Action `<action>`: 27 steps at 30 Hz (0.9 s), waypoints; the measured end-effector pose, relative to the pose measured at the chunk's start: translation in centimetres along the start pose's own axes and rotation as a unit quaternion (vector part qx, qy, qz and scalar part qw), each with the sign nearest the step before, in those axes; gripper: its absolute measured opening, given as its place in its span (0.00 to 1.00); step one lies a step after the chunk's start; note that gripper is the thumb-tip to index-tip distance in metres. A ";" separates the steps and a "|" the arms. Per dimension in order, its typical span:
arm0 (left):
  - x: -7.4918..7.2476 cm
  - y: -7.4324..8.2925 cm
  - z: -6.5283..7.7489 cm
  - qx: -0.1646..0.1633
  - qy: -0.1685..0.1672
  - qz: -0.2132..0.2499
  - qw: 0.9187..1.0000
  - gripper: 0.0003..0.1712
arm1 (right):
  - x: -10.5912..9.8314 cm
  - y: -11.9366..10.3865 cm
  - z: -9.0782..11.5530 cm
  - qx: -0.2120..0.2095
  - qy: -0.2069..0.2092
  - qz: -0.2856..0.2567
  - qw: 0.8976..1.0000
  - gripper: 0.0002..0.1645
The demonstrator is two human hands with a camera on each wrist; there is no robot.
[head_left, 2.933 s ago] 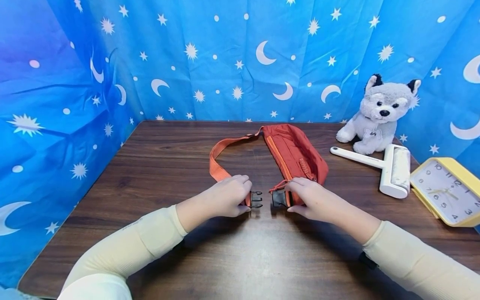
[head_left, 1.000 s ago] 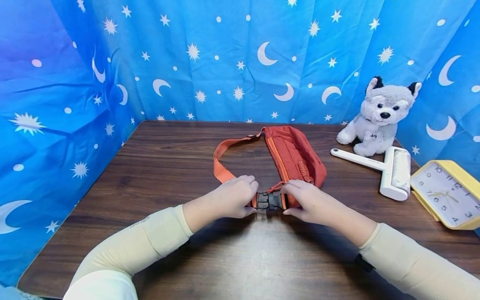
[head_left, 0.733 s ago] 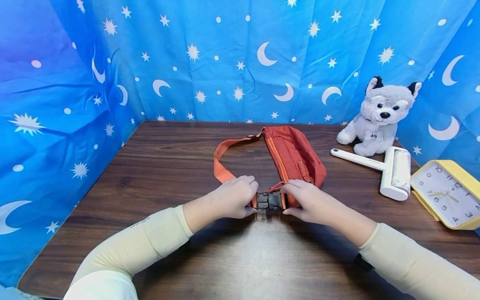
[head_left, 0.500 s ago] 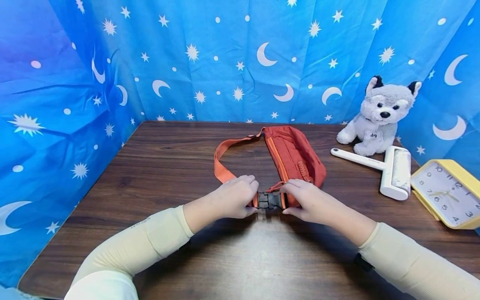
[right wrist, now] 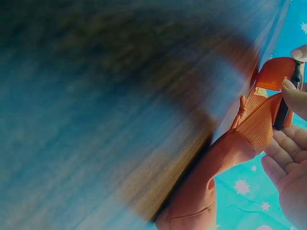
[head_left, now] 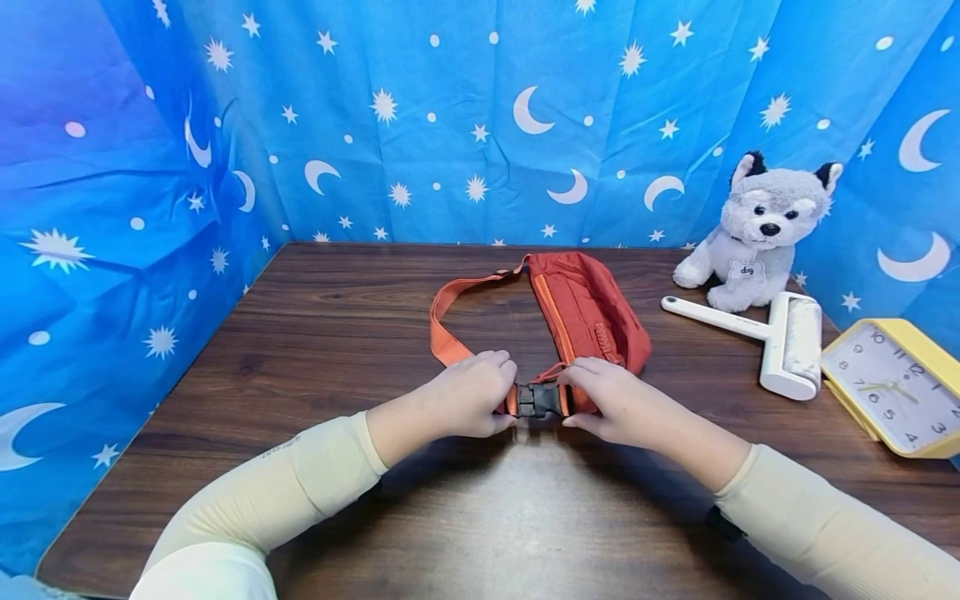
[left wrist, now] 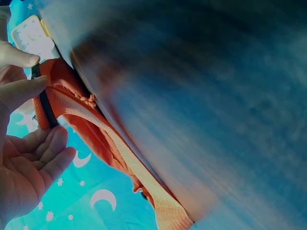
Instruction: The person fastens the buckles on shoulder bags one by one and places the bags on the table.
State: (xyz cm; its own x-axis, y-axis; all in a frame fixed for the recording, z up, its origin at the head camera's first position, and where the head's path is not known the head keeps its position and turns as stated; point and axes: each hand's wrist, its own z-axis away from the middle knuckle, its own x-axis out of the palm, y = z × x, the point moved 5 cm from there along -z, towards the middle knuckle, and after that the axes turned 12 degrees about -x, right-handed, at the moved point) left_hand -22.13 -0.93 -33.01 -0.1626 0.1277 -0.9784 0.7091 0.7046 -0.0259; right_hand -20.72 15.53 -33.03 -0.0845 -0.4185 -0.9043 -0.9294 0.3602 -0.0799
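A red waist bag (head_left: 592,308) lies on the table, its orange strap (head_left: 444,329) looping round to the left. In front of it, the black side-release buckle (head_left: 538,401) has its two halves meeting; whether they are fully latched I cannot tell. My left hand (head_left: 472,396) pinches the prong half at the strap end, thumb and fingers on opposite edges, as the black bar of the buckle (left wrist: 46,104) shows in the left wrist view. From the other side my right hand (head_left: 611,404) pinches the socket half, and the right wrist view has this buckle edge (right wrist: 282,112) between thumb and fingers.
On the right of the wooden table (head_left: 337,292) sit a grey plush dog (head_left: 765,225), a white lint roller (head_left: 787,346) and a yellow clock (head_left: 892,387). A blue star-and-moon cloth (head_left: 450,83) hangs behind and at the sides.
The buckle halves, apart at first, have come together as my hands moved toward each other. Over the last second the hands have drawn very slightly closer still.
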 end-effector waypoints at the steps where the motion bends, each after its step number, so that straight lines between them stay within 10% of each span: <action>1: 0.0 0.0 0.0 0.001 0.002 0.002 1.000 0.20 | 0.0 0.0 0.0 -0.002 0.002 0.001 1.000 0.26; 27: -0.1 -0.1 -0.1 -0.016 -0.022 0.033 0.999 0.23 | 0.1 -0.1 -0.2 0.003 -0.001 -0.002 1.000 0.26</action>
State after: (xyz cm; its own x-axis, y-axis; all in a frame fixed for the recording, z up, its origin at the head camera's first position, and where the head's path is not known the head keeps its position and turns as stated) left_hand -22.26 -0.88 -32.89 -0.0863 0.1443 -0.9858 0.6941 0.7185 0.0445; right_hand -20.69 15.29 -33.03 -0.0792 -0.4186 -0.9047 -0.9273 0.3640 -0.0873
